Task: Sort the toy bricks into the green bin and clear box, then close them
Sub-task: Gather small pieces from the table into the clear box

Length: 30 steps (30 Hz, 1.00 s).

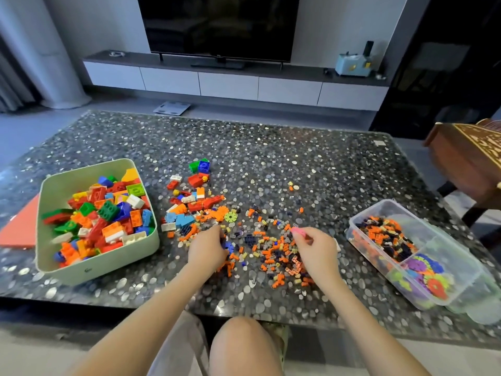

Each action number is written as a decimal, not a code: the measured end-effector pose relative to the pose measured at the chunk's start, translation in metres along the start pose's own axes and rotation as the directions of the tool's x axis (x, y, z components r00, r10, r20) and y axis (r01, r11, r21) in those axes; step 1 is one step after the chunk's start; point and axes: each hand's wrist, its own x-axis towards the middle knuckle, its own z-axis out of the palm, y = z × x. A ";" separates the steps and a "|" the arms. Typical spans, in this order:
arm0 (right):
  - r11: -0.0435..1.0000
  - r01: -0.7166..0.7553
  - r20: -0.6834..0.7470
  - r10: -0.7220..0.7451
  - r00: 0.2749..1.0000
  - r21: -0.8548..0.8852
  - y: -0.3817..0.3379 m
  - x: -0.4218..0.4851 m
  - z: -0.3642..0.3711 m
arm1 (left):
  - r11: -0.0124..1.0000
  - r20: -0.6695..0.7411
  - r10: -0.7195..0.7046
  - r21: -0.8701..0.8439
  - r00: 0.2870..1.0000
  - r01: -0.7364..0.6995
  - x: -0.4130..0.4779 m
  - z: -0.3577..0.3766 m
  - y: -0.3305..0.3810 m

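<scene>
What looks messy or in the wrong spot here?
Loose bricks lie spilled over the table between the green bin and the clear box, big and tiny ones mixed. One green flower disc sits in that pile, while the other flower discs are in the clear box. The right hand pinches a pink piece.
</scene>
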 end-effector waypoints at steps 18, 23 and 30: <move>0.851 -0.325 0.415 0.143 0.899 0.412 -0.030 -0.027 -0.050 | 0.758 0.256 0.441 -0.619 0.860 -0.204 -0.037 -0.027 0.083; 0.887 -0.260 0.175 0.206 0.963 0.382 -0.011 -0.028 -0.092 | 0.621 0.246 0.428 -0.779 0.870 -0.085 -0.038 -0.024 0.098; 0.768 -0.478 -0.334 0.358 0.872 -0.427 0.059 -0.022 -0.163 | 0.862 0.001 0.206 -0.473 0.979 -0.181 -0.029 -0.006 0.076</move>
